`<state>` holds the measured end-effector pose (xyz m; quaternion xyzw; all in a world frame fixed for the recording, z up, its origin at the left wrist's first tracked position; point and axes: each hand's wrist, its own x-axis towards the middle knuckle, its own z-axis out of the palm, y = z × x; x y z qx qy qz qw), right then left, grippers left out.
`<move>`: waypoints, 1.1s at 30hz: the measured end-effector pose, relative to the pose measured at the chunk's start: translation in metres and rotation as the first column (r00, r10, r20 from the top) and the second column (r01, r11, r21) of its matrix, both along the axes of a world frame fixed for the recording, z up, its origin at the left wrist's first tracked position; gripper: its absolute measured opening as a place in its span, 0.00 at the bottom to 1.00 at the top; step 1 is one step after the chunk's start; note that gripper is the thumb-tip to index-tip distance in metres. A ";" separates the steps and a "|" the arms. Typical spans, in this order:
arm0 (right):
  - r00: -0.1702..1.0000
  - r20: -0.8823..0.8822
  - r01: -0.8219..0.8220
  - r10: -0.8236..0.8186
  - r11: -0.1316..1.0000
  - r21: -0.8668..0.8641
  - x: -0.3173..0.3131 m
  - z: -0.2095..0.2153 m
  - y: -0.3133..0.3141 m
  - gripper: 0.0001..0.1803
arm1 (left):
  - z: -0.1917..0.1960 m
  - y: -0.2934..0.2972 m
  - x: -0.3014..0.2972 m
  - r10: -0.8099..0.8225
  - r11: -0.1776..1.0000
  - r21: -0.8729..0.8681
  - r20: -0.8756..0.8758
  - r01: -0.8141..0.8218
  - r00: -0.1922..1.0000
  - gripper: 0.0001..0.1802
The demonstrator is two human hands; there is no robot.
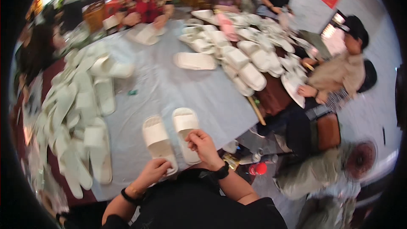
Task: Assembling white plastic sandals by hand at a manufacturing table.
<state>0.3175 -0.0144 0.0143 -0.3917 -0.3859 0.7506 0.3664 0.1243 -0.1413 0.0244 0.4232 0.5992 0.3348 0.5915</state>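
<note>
Two cream slide slippers lie side by side on the table in front of me, toes pointing away. My left hand is at the heel of the left slipper, its fingers drawn together; whether it grips the heel or anything small cannot be made out. Over the footbed of the right slipper hovers my right hand, thumb and fingers pinched. Anything between those fingertips is too small or blurred to name. Both slippers appear to rest flat, slightly apart from each other.
A heap of pale greenish slippers covers the table's left side. White slippers are piled at the far right, with a lone slipper beside them. A green scrap lies mid-table. Several people sit around; a person opposite handles slippers.
</note>
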 end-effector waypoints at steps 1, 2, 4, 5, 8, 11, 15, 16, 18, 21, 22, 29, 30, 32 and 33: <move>0.999 0.003 0.050 -0.050 0.999 0.020 0.001 0.003 0.000 0.09 | 0.001 -0.004 -0.005 0.009 0.999 0.049 -0.087 -0.005 0.996 0.16; 0.988 0.055 0.142 -0.148 0.984 0.104 0.002 0.004 0.000 0.12 | 0.004 -0.005 -0.008 0.024 0.996 0.093 -0.178 -0.007 0.984 0.16; 0.937 0.121 0.273 -0.326 0.905 0.328 0.008 0.004 -0.001 0.22 | 0.019 -0.003 -0.009 -0.028 0.993 0.107 -0.262 0.058 0.965 0.15; 0.928 0.116 0.298 -0.353 0.894 0.334 0.011 0.005 -0.005 0.22 | 0.023 -0.001 -0.010 -0.031 0.991 0.112 -0.340 0.073 0.940 0.15; 0.918 0.291 -0.020 -0.270 0.701 0.713 0.009 0.024 -0.028 0.20 | 0.021 -0.001 -0.010 -0.001 0.956 0.260 -0.463 0.137 0.886 0.14; 0.885 0.463 -0.357 -0.040 0.581 0.732 0.001 0.037 -0.046 0.16 | 0.037 0.002 -0.001 0.012 0.941 0.288 -0.545 0.175 0.838 0.13; 0.892 0.451 -0.401 0.011 0.479 0.781 -0.009 0.023 -0.058 0.10 | 0.052 -0.005 0.004 -0.019 0.928 0.259 -0.688 0.269 0.725 0.12; 0.858 0.513 -0.461 0.016 0.462 0.758 -0.007 0.019 -0.057 0.10 | 0.050 -0.007 0.004 0.010 0.898 0.308 -0.729 0.315 0.684 0.11; 0.849 0.527 -0.466 -0.030 0.426 0.775 -0.003 0.010 -0.056 0.08 | 0.051 -0.012 0.003 0.037 0.886 0.318 -0.774 0.337 0.632 0.10; 0.777 0.621 -0.515 -0.106 0.462 0.723 0.011 0.015 -0.053 0.07 | 0.061 -0.009 0.002 0.135 0.825 0.393 -0.835 0.407 0.534 0.06; 0.791 0.603 -0.496 -0.100 0.472 0.728 0.017 0.017 -0.050 0.07 | 0.062 -0.009 0.002 0.167 0.794 0.424 -0.841 0.435 0.515 0.04; 0.770 0.637 -0.536 -0.032 0.509 0.673 0.034 0.000 -0.062 0.05 | 0.038 -0.024 0.000 0.055 0.650 0.410 -0.865 0.640 0.499 0.04; 0.765 0.643 -0.545 -0.033 0.498 0.674 0.036 -0.003 -0.063 0.05 | 0.032 -0.026 -0.001 0.007 0.629 0.400 -0.860 0.667 0.509 0.05; 0.761 0.648 -0.558 -0.027 0.483 0.675 0.039 -0.006 -0.064 0.05 | 0.022 -0.030 0.001 -0.039 0.614 0.388 -0.855 0.688 0.517 0.05; 0.753 0.657 -0.560 -0.036 0.490 0.668 0.040 -0.007 -0.063 0.05 | 0.017 -0.033 0.004 -0.073 0.618 0.368 -0.853 0.694 0.517 0.05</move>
